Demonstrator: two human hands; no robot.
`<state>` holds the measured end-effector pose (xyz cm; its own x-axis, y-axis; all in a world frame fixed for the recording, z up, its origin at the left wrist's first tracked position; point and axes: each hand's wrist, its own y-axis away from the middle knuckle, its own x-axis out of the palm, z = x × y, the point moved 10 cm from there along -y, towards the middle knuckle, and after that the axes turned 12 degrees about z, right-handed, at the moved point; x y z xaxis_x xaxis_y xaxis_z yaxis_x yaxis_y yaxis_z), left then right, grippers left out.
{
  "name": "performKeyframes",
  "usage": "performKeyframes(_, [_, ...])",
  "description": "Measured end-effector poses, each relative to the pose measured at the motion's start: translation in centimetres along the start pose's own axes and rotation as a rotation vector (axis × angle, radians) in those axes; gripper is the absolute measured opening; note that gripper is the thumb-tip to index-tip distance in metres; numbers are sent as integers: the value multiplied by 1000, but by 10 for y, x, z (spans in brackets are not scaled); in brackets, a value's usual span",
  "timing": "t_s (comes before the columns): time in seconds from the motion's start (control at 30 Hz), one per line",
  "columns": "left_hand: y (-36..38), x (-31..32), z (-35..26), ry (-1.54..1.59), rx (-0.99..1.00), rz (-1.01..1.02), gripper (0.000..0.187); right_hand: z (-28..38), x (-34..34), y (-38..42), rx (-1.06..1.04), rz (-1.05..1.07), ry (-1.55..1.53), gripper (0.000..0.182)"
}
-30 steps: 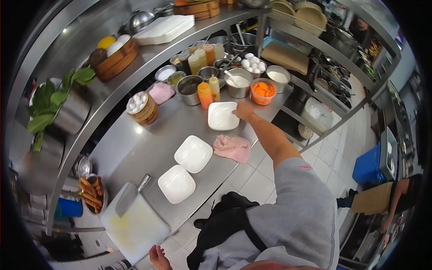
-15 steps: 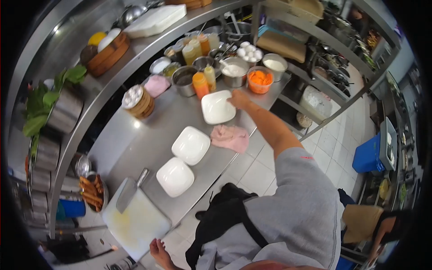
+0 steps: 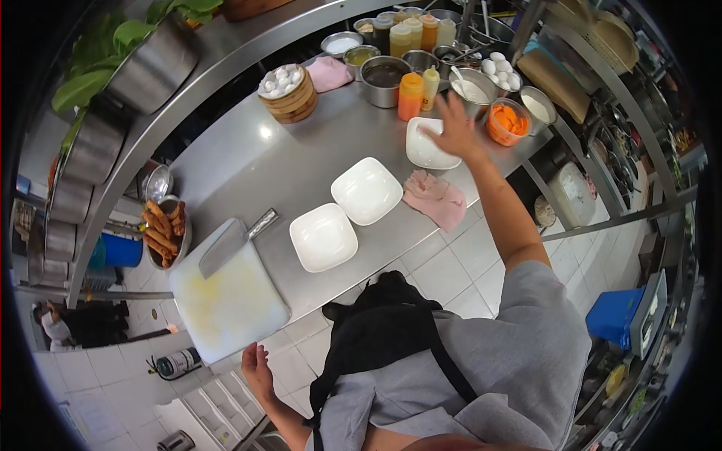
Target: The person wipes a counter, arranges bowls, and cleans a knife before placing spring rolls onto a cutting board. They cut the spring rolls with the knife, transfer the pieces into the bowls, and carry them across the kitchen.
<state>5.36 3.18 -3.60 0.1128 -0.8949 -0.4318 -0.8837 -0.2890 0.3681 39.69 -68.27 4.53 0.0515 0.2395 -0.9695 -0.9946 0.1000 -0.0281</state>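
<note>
My right hand (image 3: pixel 454 129) reaches over the far white square bowl (image 3: pixel 430 147), its fingers spread and nothing held in them. That bowl is empty and partly hidden by the hand. Two more empty white bowls stand nearer, one in the middle (image 3: pixel 366 191) and one to its lower left (image 3: pixel 323 237). A pink cloth (image 3: pixel 436 200) lies by the table edge. My left hand (image 3: pixel 257 368) hangs in front of the table near the white cutting board (image 3: pixel 229 293), fingers partly curled. A cleaver (image 3: pixel 226 250) rests across the board's upper corner.
Squeeze bottles (image 3: pixel 410 96), a pot of dark liquid (image 3: pixel 382 80), orange slices (image 3: pixel 508 122) and eggs (image 3: pixel 499 71) line the far side. A bamboo steamer (image 3: pixel 290 104) stands at the back. Fried sticks (image 3: pixel 162 231) fill a bowl left. A person (image 3: pixel 84 323) is in the background.
My right hand has let go of the far bowl and lifted, its fingers now spread. The camera view has turned, so the table appears shifted. The cleaver and board look unmoved.
</note>
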Motion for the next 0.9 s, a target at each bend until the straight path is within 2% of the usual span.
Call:
performKeyframes(0.03, [3,0,1,-15,-8,15,31,-9,-22,-1,29,-183,-84,95])
performKeyframes(0.07, [3,-2,4,-14,-21,6,31,-12,-34,-6,39,-265,-70,93])
performKeyframes(0.1, [1,-3,7,-5,-23,9,31,-13,-24,-7,30,-255,-70,93])
performKeyframes(0.17, [-1,0,6,7,-32,9,31,-13,28,-15,1,-139,65,93])
performKeyframes(0.2, [-2,3,0,3,-31,11,31,-19,90,-14,60,219,277,92])
performKeyframes(0.23, [-2,5,-4,0,-29,13,31,-15,89,-8,53,224,280,92])
performKeyframes(0.3, [-4,6,-9,-7,-36,12,31,-6,100,-6,63,426,183,90])
performKeyframes(0.33, [-3,6,-11,9,-27,7,31,2,93,-5,34,456,161,84])
performKeyframes(0.37, [-3,6,-12,25,-12,4,31,-2,92,-10,32,459,164,84])
performKeyframes(0.43, [-3,5,-11,24,-21,1,30,-8,50,-27,54,128,48,80])
performKeyframes(0.5, [1,3,-6,16,-41,2,30,-17,33,-33,77,68,5,80])
performKeyframes(0.57, [1,6,-1,29,-58,15,30,-33,15,-38,158,-78,-44,85])
performKeyframes(0.6, [0,7,-1,31,-61,13,30,-45,39,-44,211,-37,6,98])
performKeyframes(0.63, [0,9,-3,18,-46,19,30,-42,44,-40,206,-32,6,98])
performKeyframes(0.73, [-3,2,-5,6,-7,13,32,-31,92,-27,242,335,68,120])
performKeyframes(0.87, [9,1,-5,34,-36,-1,31,-26,92,-29,197,314,135,118])
performKeyframes(0.9, [10,1,-4,35,-36,-3,31,-29,88,-31,168,305,52,115])
